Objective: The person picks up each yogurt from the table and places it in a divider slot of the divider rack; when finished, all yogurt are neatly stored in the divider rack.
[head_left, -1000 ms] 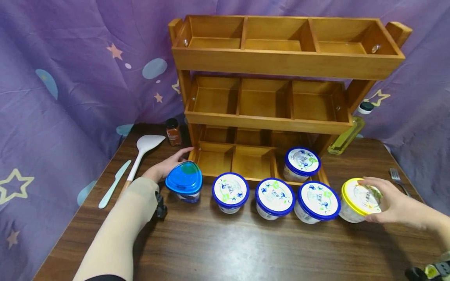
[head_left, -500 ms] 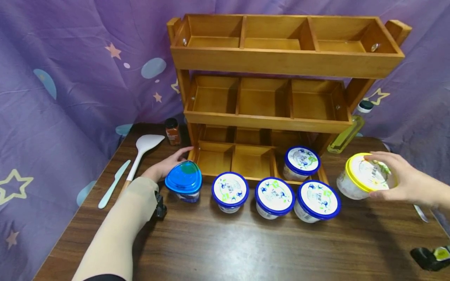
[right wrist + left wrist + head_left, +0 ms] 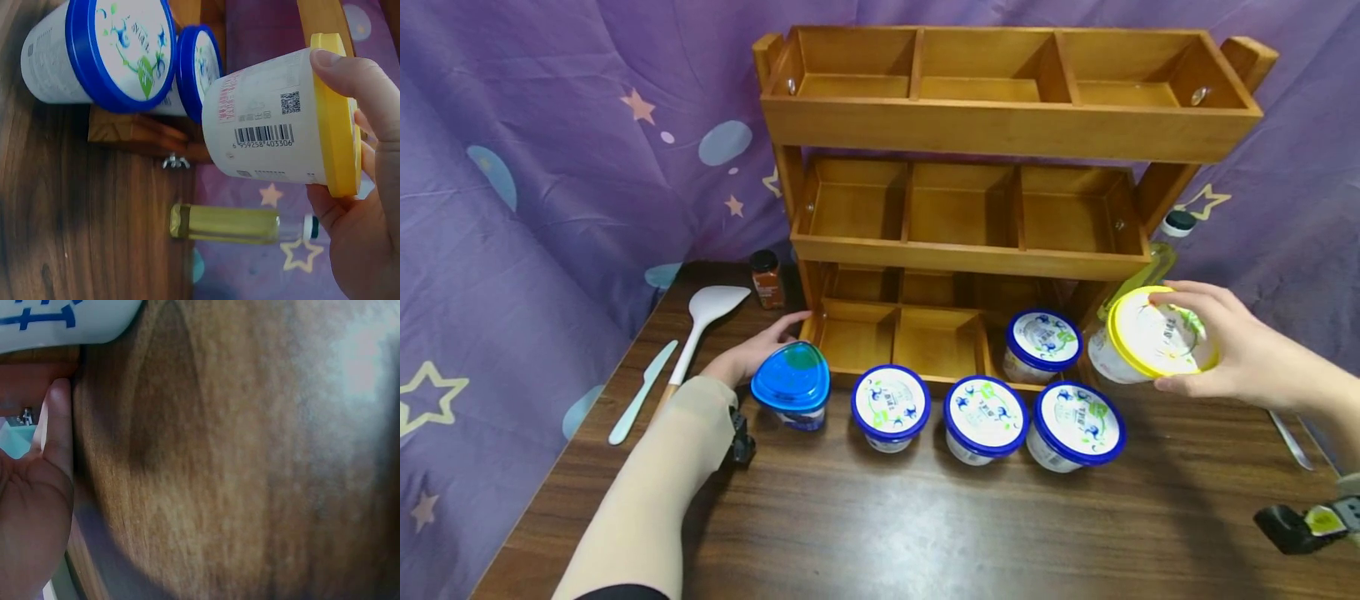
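My right hand [image 3: 1236, 354] holds a yellow-lidded plastic tub [image 3: 1157, 337] by its lid, raised above the table at the right of the wooden rack [image 3: 1000, 132]. In the right wrist view the tub's side with a barcode [image 3: 264, 135] faces the camera, tilted. My left hand [image 3: 751, 354] rests with its fingers at the lower left end of the rack; the left wrist view shows a straight finger [image 3: 59, 425] against the wood. A blue-lidded tub [image 3: 1043, 337] sits in the bottom tier's right compartment. Several more tubs stand in a row before the rack, including one with a rounded-triangle lid [image 3: 792, 379].
Left of the rack are a spice jar [image 3: 767, 279], a white ladle-like utensil [image 3: 709, 308] and a pale green knife [image 3: 643, 392]. An oil bottle [image 3: 231, 224] stands at the right, partly behind the held tub in the head view. A metal utensil handle [image 3: 1291, 440] shows under the right forearm.
My right hand has lifted the yellow-lidded tub off the table and carried it up and left toward the rack, now overlapping the bottle. The left hand stays in place.
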### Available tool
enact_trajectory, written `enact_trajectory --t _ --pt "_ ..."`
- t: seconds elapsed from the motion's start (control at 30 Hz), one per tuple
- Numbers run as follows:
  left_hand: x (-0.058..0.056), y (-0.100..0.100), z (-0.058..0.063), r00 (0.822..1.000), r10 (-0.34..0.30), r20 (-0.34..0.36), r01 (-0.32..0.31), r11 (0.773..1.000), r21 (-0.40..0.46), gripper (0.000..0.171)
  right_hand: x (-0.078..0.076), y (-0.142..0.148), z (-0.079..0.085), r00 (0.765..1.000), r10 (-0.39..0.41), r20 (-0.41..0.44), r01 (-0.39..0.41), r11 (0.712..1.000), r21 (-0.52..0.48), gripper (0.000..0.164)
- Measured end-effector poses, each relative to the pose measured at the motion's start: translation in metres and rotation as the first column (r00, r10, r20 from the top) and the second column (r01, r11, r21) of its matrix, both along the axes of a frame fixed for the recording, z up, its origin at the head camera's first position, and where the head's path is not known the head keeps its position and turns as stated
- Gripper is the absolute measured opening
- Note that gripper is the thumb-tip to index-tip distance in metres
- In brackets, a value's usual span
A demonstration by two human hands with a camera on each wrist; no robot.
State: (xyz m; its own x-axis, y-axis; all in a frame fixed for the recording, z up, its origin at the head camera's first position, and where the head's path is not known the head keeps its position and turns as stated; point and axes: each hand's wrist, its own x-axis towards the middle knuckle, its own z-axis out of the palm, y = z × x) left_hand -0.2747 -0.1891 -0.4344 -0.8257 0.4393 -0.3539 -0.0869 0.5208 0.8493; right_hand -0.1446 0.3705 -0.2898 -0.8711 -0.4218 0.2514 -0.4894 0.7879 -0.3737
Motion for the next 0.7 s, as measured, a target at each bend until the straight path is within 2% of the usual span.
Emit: enact_trajectory --t 0.17,0.37,0.57,0.7 --pt "0.0 0.001 0.0 1.0 -0.002 0.001 0.002 1.0 0.009 0.066 -0.002 -0.018 0.004 0.999 0.04 -0.022 -0.04 0.999 -0.005 0.094" --pt "0.0 -0.001 -0.001 1.0 -0.004 -0.009 0.005 1.0 0.015 0.067 -0.003 -0.045 0.005 0.996 0.086 0.002 -0.086 0.996 -0.009 0.094" --pt "0.003 -0.001 0.001 1.0 0.001 -0.013 -0.001 1.0 -0.004 0.067 -0.01 -0.073 -0.001 0.987 0.161 -0.003 -0.161 0.987 -0.019 0.092" --pt "0.004 0.001 0.003 1.0 -0.001 -0.014 0.001 1.0 0.002 0.066 -0.016 -0.089 -0.006 0.984 0.18 0.0 -0.18 0.983 -0.021 0.09"
